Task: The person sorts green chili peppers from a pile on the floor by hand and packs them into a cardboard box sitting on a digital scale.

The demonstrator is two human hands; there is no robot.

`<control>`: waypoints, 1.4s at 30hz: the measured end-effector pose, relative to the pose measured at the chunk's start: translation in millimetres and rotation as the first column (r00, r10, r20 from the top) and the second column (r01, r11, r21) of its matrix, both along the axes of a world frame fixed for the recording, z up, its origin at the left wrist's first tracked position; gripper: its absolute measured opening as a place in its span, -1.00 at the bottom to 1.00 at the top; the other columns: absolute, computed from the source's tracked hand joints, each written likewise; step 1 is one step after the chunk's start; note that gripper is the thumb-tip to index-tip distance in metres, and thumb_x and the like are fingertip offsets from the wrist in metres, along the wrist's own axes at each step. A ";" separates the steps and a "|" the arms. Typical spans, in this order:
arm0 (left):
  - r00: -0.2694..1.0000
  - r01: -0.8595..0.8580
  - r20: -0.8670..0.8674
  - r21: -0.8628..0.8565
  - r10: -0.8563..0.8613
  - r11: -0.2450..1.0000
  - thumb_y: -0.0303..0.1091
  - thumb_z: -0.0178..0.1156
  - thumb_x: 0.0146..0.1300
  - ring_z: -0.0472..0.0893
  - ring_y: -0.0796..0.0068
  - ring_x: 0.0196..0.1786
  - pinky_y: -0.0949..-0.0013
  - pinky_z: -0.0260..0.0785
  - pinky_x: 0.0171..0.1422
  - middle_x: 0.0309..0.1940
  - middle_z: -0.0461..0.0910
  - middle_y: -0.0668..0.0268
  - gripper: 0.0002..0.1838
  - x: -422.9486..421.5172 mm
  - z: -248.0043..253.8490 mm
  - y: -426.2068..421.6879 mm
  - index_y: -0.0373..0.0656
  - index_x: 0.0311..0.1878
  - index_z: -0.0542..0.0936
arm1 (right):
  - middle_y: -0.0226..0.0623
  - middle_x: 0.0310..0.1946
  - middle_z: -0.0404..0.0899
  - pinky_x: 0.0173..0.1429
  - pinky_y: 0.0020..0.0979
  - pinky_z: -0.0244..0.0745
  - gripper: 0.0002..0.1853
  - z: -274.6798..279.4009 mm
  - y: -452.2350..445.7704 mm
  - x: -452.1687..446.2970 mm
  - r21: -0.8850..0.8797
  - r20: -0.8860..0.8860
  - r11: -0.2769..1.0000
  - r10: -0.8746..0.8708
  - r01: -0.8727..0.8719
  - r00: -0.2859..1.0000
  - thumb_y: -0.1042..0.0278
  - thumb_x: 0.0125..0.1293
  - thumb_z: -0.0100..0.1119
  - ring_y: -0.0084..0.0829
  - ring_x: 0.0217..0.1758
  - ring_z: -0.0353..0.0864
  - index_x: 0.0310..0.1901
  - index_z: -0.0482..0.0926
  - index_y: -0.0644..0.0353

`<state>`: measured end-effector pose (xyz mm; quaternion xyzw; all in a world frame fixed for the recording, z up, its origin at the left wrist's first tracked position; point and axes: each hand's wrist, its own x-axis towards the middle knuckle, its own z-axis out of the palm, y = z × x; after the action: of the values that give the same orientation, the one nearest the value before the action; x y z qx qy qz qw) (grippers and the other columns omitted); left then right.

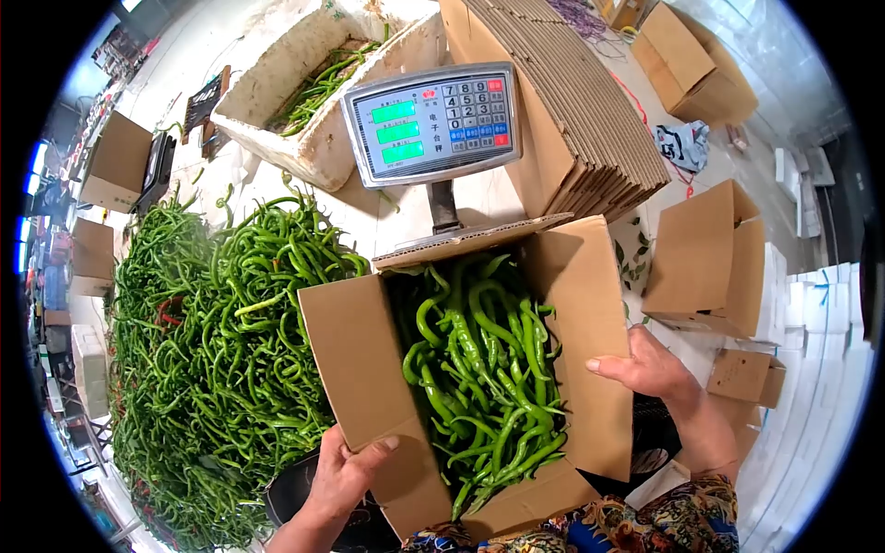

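Observation:
An open cardboard box (355,346) with green peppers (493,359) inside sits in front of me, its flaps spread outward. My left hand (348,470) grips the left flap, thumb on its inner face and fingers behind it. On the other side, my right hand (645,369) holds the right flap in the same way, thumb on top. Just beyond the box stands a scale display (431,124) on a post, with three lit green readouts. The scale's platform is hidden.
A large heap of green peppers (249,359) lies left of the box. Behind are a foam box (277,152) with some peppers and a stack of flattened cartons (572,111). Open cartons (705,249) stand at the right, with white foam boxes (830,323) beyond.

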<state>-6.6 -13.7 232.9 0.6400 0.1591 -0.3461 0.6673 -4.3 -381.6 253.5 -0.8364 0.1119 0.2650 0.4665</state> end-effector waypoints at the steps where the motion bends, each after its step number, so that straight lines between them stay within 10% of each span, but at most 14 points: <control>1: 1.000 0.004 0.003 0.016 -0.004 1.000 -0.40 0.25 0.28 0.61 0.59 -0.17 0.46 0.45 -0.05 -0.20 0.67 0.34 -0.75 0.7 0.8 -0.3 -0.30 -0.02 0.59 | -0.03 -0.15 0.69 0.04 -0.33 0.47 -0.58 0.2 -0.9 -1.1 -0.009 0.043 0.999 0.038 -0.038 0.998 0.31 0.25 0.21 -0.35 -0.16 0.60 0.08 0.54 0.40; 13: 0.998 -0.006 -0.054 0.065 0.010 0.998 -0.33 0.29 0.24 0.62 0.54 -0.18 0.44 0.45 -0.05 -0.22 0.68 0.30 -0.70 4.9 7.1 -6.9 -0.30 -0.04 0.63 | 0.05 -0.16 0.67 0.02 -0.29 0.48 -0.59 -0.1 -8.3 -1.2 -0.094 0.096 0.990 0.117 -0.108 0.988 0.30 0.24 0.24 -0.23 -0.16 0.64 0.08 0.56 0.34; 19: 0.999 -0.004 -0.041 0.080 0.007 0.997 -0.28 0.30 0.24 0.62 0.53 -0.19 0.42 0.46 -0.06 -0.23 0.68 0.28 -0.67 5.0 9.4 -9.2 -0.31 -0.02 0.61 | 0.07 -0.16 0.66 0.01 -0.26 0.49 -0.58 -23.2 -30.9 -18.2 -0.625 0.403 0.686 0.693 -0.373 0.598 0.27 0.24 0.24 -0.12 -0.16 0.62 0.08 0.56 0.32; 24: 0.998 0.016 -0.062 0.063 -0.012 0.998 -0.30 0.29 0.24 0.63 0.51 -0.17 0.41 0.47 -0.06 -0.22 0.68 0.28 -0.67 5.1 6.5 -7.2 -0.32 -0.01 0.60 | 0.04 -0.13 0.66 0.03 -0.28 0.48 -0.55 1.1 -9.8 3.3 -0.061 0.019 0.992 0.108 -0.107 0.994 0.24 0.25 0.22 -0.18 -0.13 0.62 0.11 0.54 0.34; 34: 0.994 -0.002 -0.108 0.030 0.005 1.000 -0.41 0.26 0.26 0.63 0.54 -0.12 0.41 0.48 -0.01 -0.17 0.67 0.29 -0.72 4.7 5.7 -7.7 -0.31 0.01 0.58 | 0.08 -0.14 0.67 0.04 -0.30 0.48 -0.53 0.3 -11.1 4.9 -0.036 0.006 0.992 0.119 -0.119 0.993 0.25 0.24 0.22 -0.19 -0.15 0.64 0.12 0.52 0.37; 39: 0.998 -0.013 -0.065 0.001 0.013 1.000 -0.42 0.24 0.29 0.62 0.55 -0.12 0.41 0.48 -0.01 -0.16 0.67 0.30 -0.74 1.7 1.2 -8.4 -0.31 0.00 0.58 | 0.09 -0.18 0.66 0.00 -0.26 0.49 -0.56 -18.0 -24.8 -7.8 -0.279 0.297 0.889 0.438 -0.362 0.848 0.26 0.26 0.21 -0.04 -0.17 0.64 0.10 0.53 0.36; 42: 0.997 0.013 -0.080 0.010 -0.012 1.000 -0.42 0.24 0.30 0.62 0.55 -0.11 0.42 0.48 -0.01 -0.16 0.67 0.30 -0.74 2.2 0.8 -7.3 -0.31 0.01 0.57 | 0.11 -0.19 0.65 0.00 -0.22 0.49 -0.57 -4.2 -12.6 1.8 -0.066 0.133 0.976 0.213 -0.205 0.968 0.27 0.27 0.20 0.01 -0.17 0.62 0.10 0.53 0.35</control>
<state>-4.4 -21.0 233.7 0.6302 0.1836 -0.3750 0.6546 -2.5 -394.2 249.4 -0.8719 -0.0028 0.2507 0.4207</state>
